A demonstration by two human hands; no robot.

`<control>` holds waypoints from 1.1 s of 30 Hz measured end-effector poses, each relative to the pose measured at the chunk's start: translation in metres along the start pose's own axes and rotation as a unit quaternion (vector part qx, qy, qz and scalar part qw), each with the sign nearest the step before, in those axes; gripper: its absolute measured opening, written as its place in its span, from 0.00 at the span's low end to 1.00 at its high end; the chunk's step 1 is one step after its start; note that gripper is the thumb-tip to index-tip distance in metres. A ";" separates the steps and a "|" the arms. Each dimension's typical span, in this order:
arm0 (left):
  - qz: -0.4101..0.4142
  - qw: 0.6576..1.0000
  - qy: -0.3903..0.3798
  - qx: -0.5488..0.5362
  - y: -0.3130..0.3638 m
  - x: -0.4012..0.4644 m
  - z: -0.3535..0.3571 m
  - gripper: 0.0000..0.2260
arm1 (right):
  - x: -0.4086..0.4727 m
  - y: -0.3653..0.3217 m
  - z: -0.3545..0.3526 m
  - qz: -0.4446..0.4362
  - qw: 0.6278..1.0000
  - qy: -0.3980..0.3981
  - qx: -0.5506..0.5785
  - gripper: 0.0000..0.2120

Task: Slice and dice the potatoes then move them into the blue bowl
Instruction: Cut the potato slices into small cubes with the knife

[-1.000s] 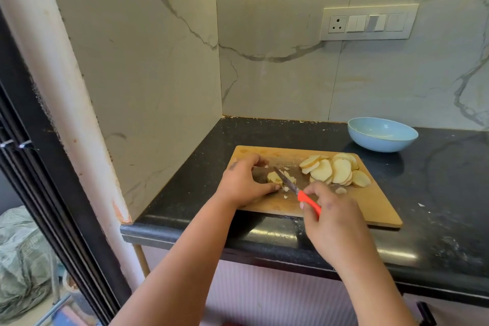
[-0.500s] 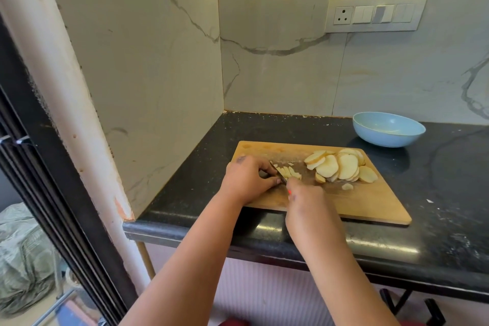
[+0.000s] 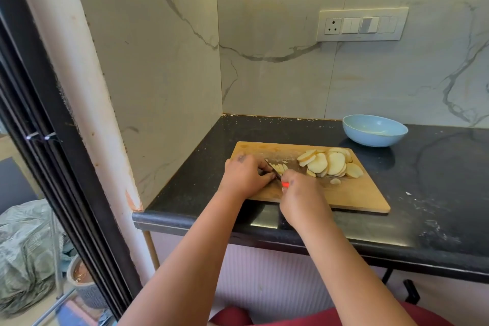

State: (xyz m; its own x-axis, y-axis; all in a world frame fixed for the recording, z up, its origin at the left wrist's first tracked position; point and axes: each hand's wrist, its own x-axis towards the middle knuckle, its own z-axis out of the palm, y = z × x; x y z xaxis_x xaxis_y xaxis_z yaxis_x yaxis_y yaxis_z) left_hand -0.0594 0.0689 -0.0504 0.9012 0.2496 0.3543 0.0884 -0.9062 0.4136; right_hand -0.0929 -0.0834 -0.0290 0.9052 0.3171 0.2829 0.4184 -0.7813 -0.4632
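Note:
A wooden cutting board [image 3: 354, 194] lies on the black counter. A pile of round potato slices [image 3: 328, 164] rests on its far right part, with one small piece [image 3: 335, 181] loose in front. My left hand [image 3: 244, 176] holds down a few cut potato strips [image 3: 279, 167] at the board's left. My right hand [image 3: 301, 196] grips a knife with an orange-red handle [image 3: 284, 184]; its dark blade [image 3: 274, 171] lies against the strips. The pale blue bowl [image 3: 374, 130] stands empty behind the board's right corner.
Marble walls close the counter [image 3: 436, 193] on the left and behind. A switch panel with a socket [image 3: 362, 24] is on the back wall. White crumbs dot the counter at the right. A dark door frame and a covered bundle are at the far left.
My right hand has moved left and forward, bringing the knife closer to my left hand. The single slice under the blade now lies as several thin strips.

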 end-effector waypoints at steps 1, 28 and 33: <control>0.000 1.000 0.003 0.005 0.000 -0.001 0.000 0.10 | 0.000 -0.002 -0.003 0.009 1.000 -0.011 -0.003 0.11; 0.106 0.993 0.017 -0.047 -0.009 -0.009 0.008 0.23 | 0.033 0.066 0.000 -0.025 0.961 0.212 0.174 0.03; 0.179 0.981 -0.029 0.064 -0.001 0.001 0.012 0.26 | 0.039 0.080 -0.001 0.045 0.966 0.184 0.175 0.06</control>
State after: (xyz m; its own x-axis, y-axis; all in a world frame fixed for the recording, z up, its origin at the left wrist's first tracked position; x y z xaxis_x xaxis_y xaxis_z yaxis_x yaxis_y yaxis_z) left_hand -0.0536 0.0655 -0.0603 0.9064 -0.1092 0.4080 -0.1890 -0.9688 0.1604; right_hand -0.0240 -0.1345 -0.0541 0.8782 -0.0064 0.4782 0.3974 -0.5464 -0.7372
